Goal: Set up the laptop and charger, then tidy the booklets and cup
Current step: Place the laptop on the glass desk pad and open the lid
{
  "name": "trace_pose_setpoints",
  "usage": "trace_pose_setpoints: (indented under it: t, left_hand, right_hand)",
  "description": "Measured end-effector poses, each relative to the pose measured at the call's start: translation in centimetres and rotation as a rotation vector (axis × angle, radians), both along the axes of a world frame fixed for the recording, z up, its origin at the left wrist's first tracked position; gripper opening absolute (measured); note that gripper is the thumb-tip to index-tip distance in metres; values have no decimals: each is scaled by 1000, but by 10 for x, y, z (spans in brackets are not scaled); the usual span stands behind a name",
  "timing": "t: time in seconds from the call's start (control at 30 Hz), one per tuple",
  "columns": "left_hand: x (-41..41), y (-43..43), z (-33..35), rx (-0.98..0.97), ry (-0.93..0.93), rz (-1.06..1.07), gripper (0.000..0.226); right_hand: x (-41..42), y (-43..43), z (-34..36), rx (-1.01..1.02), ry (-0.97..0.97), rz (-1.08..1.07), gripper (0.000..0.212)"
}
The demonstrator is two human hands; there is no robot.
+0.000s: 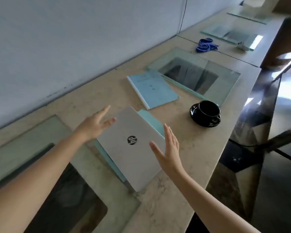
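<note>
A closed silver laptop with a round black logo lies at an angle on the beige counter. Under it sticks out a pale green booklet. A light blue booklet lies beyond it, partly over a glass pane. To the right stands a black cup on a black saucer. My left hand is open at the laptop's far left corner, fingertips touching its edge. My right hand is open, upright, beside the laptop's right edge. No charger is in view.
Glass panes are set into the counter: one at the near left, one behind the blue booklet, more further back. A blue strap bundle lies far back. A grey wall runs along the left. The counter's edge drops off on the right.
</note>
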State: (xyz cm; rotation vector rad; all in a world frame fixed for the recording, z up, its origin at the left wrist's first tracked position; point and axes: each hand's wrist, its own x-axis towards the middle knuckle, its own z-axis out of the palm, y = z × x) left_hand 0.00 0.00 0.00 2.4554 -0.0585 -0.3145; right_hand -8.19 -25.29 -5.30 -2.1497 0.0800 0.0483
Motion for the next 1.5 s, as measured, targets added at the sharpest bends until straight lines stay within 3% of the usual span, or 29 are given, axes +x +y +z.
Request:
trace_pose_setpoints:
  t: [0.2,0.33,0.43,0.6,0.87,1.07,1.3,1.5]
  left_hand:
    - [56,0,-43,87,205,-60,75]
    - [88,11,-79,312,204,-88,80]
    - [100,13,-100,426,229,-43,89]
    - [106,12,-127,400,303,24,90]
    - [111,11,-130,358,300,86,79]
    - [106,12,-136,288,253,144,82]
    - [88,15,-119,284,138,218,86]
    - [38,35,-101,79,8,420,91]
  right_hand:
    - [-31,-9,-43,296,279,-248,74]
    - [-38,0,-65,492,450,-378,71]
    - [-34,8,-74,538,482,-431,66]
    - [-24,12,-80,621,499,-523,59]
    - [-15,16,-82,597,490,-617,55]
    - [-17,20,-88,467,456,-604,58]
    - [-8,27,-81,488,428,-637,50]
    - [1,33,-67,475,359,-623,53]
